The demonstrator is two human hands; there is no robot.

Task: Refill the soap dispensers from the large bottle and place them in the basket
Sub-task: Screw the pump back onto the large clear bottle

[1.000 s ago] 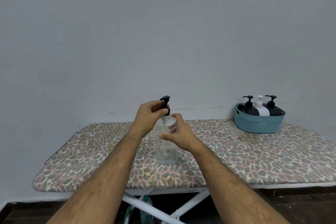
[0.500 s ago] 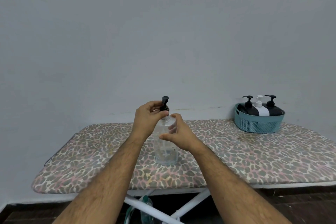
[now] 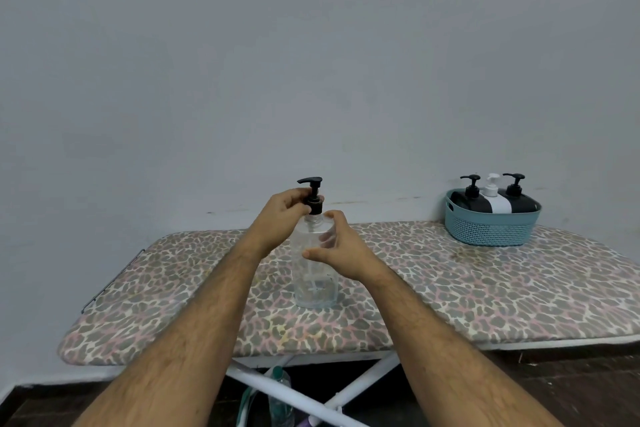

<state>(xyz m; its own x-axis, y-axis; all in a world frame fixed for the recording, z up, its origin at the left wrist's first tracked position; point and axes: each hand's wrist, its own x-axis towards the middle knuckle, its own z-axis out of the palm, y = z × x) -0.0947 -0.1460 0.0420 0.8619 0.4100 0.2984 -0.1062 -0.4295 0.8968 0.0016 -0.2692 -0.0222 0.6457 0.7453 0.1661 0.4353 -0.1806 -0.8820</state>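
1. The clear dispenser (image 3: 314, 263) stands upright near the middle of the leopard-print ironing board (image 3: 485, 295). The left hand (image 3: 281, 215) has its fingers (image 3: 304, 210) pinched round the black pump collar (image 3: 314, 206). The right hand (image 3: 337, 248) curls round the bottle's shoulder. If that steadying hold slackens while the collar is turned, the bottle could spin or tip on the padded cover.
2. The bottle looks nearly empty and so light; a hard twist could drag it off its base.
3. The pump's long tube may drip soap on the cover when it is lifted out.
4. The teal basket (image 3: 491, 227) sits far right, already holding three dispensers (image 3: 491, 199); fitting a fourth looks tight and might knock them.
5. No large bottle is clearly in view on the board.
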